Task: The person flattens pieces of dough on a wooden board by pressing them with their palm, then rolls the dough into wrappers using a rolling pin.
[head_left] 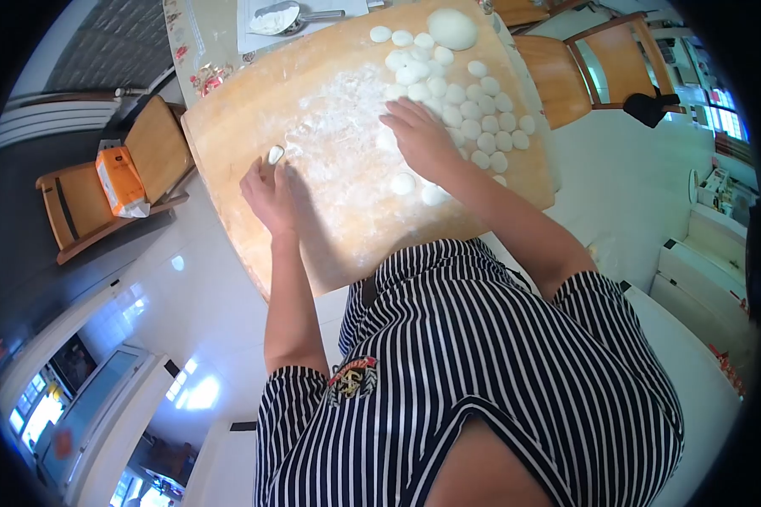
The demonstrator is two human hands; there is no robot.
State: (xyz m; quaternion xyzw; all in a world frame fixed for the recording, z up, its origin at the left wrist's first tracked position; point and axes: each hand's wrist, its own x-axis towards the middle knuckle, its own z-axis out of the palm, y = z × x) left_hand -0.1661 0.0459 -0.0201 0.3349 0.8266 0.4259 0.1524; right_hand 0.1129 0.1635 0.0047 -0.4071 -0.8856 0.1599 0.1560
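My left hand (268,196) is at the left part of the floured wooden board (228,122), with its thumb and fingertips closed at a small white dough piece (276,155). My right hand (423,139) lies palm down with its fingers stretched out, at the left edge of a group of small round dough discs (471,110). Its palm hides what is beneath it. Near that wrist are two separate discs, one (403,183) to the left and another (434,195) lower. A large dough ball (452,29) rests at the board's far right corner.
Past the board's far edge, a metal scoop (281,19) with white flour lies on a white sheet. An orange packet (122,182) sits on a wooden chair (80,203) at the left. More wooden chairs (554,80) stand at the right, one with a black item (645,110).
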